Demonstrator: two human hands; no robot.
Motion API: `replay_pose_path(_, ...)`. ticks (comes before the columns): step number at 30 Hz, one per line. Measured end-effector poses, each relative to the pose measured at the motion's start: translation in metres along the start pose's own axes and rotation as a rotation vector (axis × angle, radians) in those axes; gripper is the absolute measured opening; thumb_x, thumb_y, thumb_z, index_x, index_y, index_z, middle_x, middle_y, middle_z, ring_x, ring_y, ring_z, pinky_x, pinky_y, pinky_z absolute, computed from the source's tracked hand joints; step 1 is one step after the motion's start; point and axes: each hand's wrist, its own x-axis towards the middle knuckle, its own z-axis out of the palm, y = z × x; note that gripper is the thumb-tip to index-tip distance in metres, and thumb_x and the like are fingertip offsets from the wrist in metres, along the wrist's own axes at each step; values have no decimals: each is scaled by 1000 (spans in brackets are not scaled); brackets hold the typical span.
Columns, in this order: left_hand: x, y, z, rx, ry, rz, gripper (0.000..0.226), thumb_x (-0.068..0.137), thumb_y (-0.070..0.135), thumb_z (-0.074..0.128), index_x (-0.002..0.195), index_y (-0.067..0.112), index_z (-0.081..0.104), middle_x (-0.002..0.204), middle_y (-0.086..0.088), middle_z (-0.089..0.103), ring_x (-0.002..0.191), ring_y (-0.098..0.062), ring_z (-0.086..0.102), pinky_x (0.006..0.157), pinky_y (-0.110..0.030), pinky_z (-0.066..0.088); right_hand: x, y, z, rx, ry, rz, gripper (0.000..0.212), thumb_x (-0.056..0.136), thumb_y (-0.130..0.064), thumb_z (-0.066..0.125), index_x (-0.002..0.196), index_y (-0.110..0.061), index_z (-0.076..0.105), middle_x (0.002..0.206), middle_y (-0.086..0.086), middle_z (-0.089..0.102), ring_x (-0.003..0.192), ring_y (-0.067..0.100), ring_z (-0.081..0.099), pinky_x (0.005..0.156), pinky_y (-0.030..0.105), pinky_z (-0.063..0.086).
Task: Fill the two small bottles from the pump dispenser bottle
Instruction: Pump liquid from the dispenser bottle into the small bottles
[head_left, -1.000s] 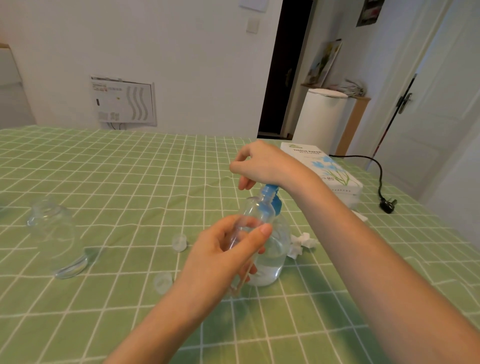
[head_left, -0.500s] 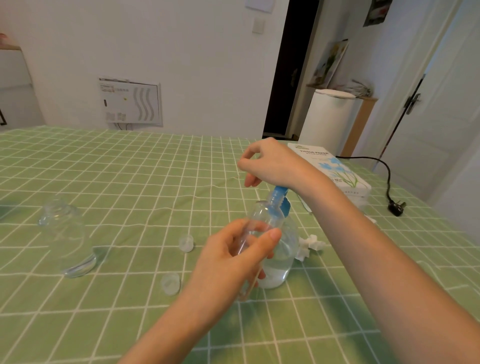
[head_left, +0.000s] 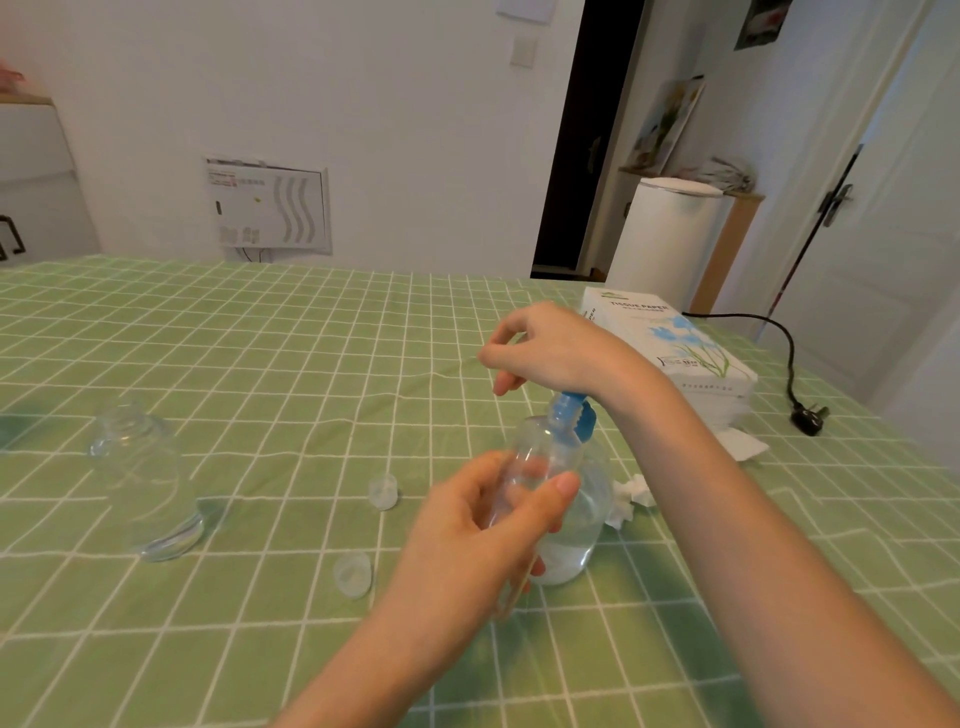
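My left hand (head_left: 483, 540) grips a small clear bottle (head_left: 540, 452), tilted with its mouth up by the blue pump neck (head_left: 569, 413). The pump dispenser bottle (head_left: 576, 540) stands on the green checked tablecloth (head_left: 291, 374), partly filled with clear liquid. My right hand (head_left: 556, 348) rests on top of the pump head, fingers loosely bent; the head itself is hidden under the palm. A second small clear bottle (head_left: 145, 483) stands uncapped at the left. Two clear caps (head_left: 383, 491) (head_left: 353, 574) lie between it and my left hand.
A tissue box (head_left: 670, 343) lies at the back right, with crumpled tissue (head_left: 631, 499) beside the pump bottle. A black cord and plug (head_left: 808, 418) lie near the table's right edge. A white bin (head_left: 670, 239) stands behind the table.
Both hands keep nearly the same pose at the pump bottle. The view has shifted slightly, so everything sits a little further right in frame.
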Motion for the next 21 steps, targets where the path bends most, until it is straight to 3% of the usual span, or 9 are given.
replay_pose_path(4, 0, -2, 0, 11, 2, -11, 37, 63, 45, 66, 91, 21, 68, 65, 5, 65, 52, -7, 56, 50, -15, 46, 1, 1, 1, -5, 4, -1, 14, 90, -29, 56, 94, -18, 63, 73, -7, 71, 91, 16, 68, 73, 19, 46)
replay_pose_path(8, 2, 0, 1, 27, 7, 2, 42, 59, 49, 66, 91, 21, 68, 66, 3, 66, 50, -9, 57, 50, -18, 48, 1, -3, -3, 9, 50, -36, 14, 90, -28, 54, 96, -18, 63, 74, -4, 72, 89, 17, 68, 83, 29, 51)
replay_pose_path(11, 3, 3, 2, 11, 7, 12, 40, 60, 47, 66, 90, 22, 68, 65, 5, 66, 50, -10, 57, 49, -18, 49, 3, -8, -10, -9, 87, -66, 15, 90, -27, 53, 98, -19, 63, 77, -1, 73, 88, 15, 68, 81, 28, 51)
replay_pose_path(18, 2, 2, 3, 15, 5, 14, 39, 60, 47, 65, 90, 22, 68, 65, 5, 66, 49, -9, 56, 49, -18, 49, 3, -5, -10, -19, -21, -9, 23, 90, -28, 55, 102, -10, 64, 80, -1, 74, 92, 17, 68, 83, 29, 49)
replay_pose_path(21, 1, 0, 2, 24, -4, 3, 38, 63, 46, 65, 91, 20, 68, 64, 5, 64, 48, -8, 56, 48, -19, 47, 3, -2, -4, -4, -45, 12, 24, 90, -28, 56, 104, -10, 64, 78, -2, 73, 94, 16, 67, 76, 25, 48)
